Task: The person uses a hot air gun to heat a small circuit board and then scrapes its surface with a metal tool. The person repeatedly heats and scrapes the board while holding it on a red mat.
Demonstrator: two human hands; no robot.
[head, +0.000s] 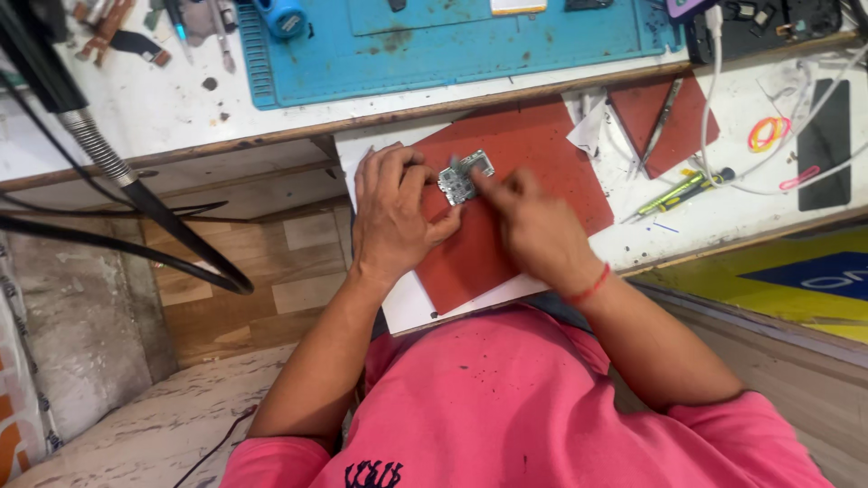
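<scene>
- Red mat (542,154) lies on the white counter (163,108); a small circuit board (465,176) sits on it.
- The left hand (391,212) grips the board's left edge with its fingers.
- The right hand (533,226) presses a fingertip on the board; no tool shows.
- Tweezers (665,108) and screwdriver (683,192) lie unused nearby, so work seems at an early stage.

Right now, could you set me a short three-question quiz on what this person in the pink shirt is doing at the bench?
1. True or false: the small silvery circuit board lies on the blue work mat.
2. Which hand presses the board from the side, left hand or right hand?
3. What colour is the band on the right wrist?

Key: 1 false, it is over the dark red rubber pad. 2 left. 3 red.
</scene>
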